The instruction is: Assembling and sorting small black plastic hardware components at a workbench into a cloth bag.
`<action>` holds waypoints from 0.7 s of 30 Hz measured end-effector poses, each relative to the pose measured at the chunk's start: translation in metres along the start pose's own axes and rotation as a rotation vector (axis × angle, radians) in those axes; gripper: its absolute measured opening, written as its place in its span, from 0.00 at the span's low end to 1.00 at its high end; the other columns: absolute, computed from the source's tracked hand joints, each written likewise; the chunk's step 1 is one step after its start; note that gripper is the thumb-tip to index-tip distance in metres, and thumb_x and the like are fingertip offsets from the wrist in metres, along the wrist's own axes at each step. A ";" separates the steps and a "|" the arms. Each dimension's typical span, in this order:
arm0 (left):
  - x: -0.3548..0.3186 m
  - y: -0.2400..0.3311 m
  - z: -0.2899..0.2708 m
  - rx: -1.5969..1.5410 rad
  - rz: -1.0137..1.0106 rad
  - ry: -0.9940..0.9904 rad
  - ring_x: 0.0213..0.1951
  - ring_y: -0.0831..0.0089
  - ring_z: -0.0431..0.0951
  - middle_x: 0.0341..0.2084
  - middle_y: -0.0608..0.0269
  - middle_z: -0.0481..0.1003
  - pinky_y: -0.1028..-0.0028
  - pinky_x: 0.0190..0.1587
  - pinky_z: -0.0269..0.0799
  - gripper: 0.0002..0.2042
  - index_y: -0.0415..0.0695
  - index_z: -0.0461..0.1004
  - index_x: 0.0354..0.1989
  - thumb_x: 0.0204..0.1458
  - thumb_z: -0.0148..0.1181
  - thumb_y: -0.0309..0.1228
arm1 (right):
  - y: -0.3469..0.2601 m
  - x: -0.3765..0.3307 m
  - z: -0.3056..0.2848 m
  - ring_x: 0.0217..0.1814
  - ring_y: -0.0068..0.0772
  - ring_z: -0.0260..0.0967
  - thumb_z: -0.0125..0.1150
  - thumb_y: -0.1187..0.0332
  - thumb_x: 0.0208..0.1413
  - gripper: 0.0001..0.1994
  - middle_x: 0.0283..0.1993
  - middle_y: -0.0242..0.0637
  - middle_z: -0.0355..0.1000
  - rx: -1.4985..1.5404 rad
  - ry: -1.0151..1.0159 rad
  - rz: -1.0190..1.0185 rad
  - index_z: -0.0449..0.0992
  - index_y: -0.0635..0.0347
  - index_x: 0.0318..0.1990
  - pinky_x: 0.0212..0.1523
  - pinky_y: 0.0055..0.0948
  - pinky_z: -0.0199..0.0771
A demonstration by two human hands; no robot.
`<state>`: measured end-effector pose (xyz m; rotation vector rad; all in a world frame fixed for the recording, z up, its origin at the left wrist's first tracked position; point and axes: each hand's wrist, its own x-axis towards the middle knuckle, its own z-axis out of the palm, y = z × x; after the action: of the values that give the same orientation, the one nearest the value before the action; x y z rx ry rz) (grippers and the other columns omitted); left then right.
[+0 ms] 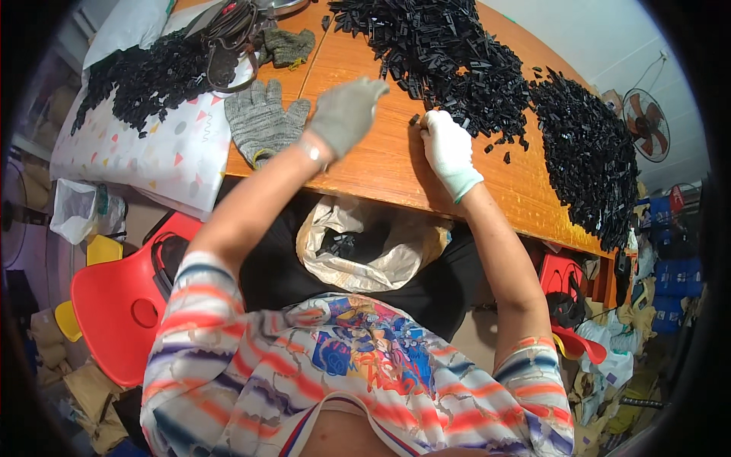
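Observation:
My left hand (346,116), in a grey glove, hangs over the wooden table, smeared by motion; what its fingers hold, if anything, does not show. My right hand (449,148) wears a white glove and is closed at the near edge of a large heap of small black plastic parts (449,61). One loose black part (415,119) lies right beside its fingertips. Whatever they grip is hidden. Below the table edge, a pale open sack (362,276) rests at my lap, with some black parts (340,244) inside.
Another heap of black parts (586,152) covers the table's right end. At left, more black parts (145,80) lie on a patterned sheet (179,164), near a grey knit glove (263,118) and a bundle of cords (232,30). Red chairs (114,312) flank me.

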<state>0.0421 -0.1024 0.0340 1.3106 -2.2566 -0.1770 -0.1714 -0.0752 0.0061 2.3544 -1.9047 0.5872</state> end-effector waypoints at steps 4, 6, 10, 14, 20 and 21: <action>0.062 -0.021 0.020 0.323 0.130 -0.089 0.42 0.58 0.77 0.40 0.57 0.73 0.61 0.45 0.74 0.11 0.51 0.74 0.46 0.54 0.55 0.30 | -0.006 0.002 -0.007 0.38 0.51 0.72 0.63 0.68 0.50 0.07 0.37 0.45 0.71 0.026 -0.026 0.066 0.73 0.57 0.34 0.38 0.42 0.71; 0.076 -0.035 0.027 0.402 0.186 -0.112 0.45 0.60 0.76 0.41 0.58 0.72 0.61 0.47 0.74 0.11 0.51 0.75 0.46 0.54 0.54 0.29 | -0.010 0.005 -0.008 0.37 0.52 0.72 0.63 0.67 0.50 0.07 0.35 0.45 0.72 0.025 -0.055 0.086 0.73 0.57 0.34 0.38 0.43 0.71; 0.085 -0.040 0.032 0.482 0.250 -0.137 0.50 0.63 0.72 0.42 0.60 0.71 0.62 0.49 0.73 0.10 0.51 0.76 0.44 0.54 0.54 0.27 | -0.006 0.000 -0.007 0.40 0.48 0.74 0.60 0.67 0.50 0.07 0.37 0.45 0.75 0.223 -0.039 0.105 0.74 0.57 0.35 0.42 0.40 0.73; 0.070 -0.039 0.032 0.346 0.178 -0.128 0.47 0.60 0.73 0.41 0.60 0.73 0.61 0.45 0.73 0.07 0.45 0.73 0.40 0.54 0.53 0.26 | -0.005 -0.009 -0.026 0.40 0.39 0.76 0.58 0.65 0.53 0.11 0.39 0.44 0.77 0.493 -0.152 0.282 0.80 0.57 0.41 0.44 0.32 0.72; 0.012 -0.009 0.029 -1.430 -0.427 -0.186 0.38 0.67 0.77 0.38 0.53 0.73 0.72 0.35 0.74 0.10 0.39 0.61 0.48 0.63 0.46 0.31 | -0.014 -0.022 -0.053 0.28 0.13 0.65 0.59 0.65 0.58 0.09 0.27 0.24 0.72 0.973 -0.167 0.426 0.76 0.62 0.32 0.30 0.17 0.64; 0.002 -0.001 0.028 -1.583 -0.465 -0.202 0.37 0.67 0.77 0.37 0.54 0.73 0.72 0.34 0.74 0.10 0.40 0.61 0.48 0.63 0.46 0.31 | -0.016 -0.023 -0.055 0.28 0.13 0.65 0.59 0.66 0.57 0.08 0.28 0.25 0.72 1.038 -0.130 0.445 0.76 0.62 0.34 0.30 0.17 0.65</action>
<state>0.0279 -0.1084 0.0102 0.7732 -1.0961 -1.8175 -0.1742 -0.0348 0.0527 2.4016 -2.6284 1.8858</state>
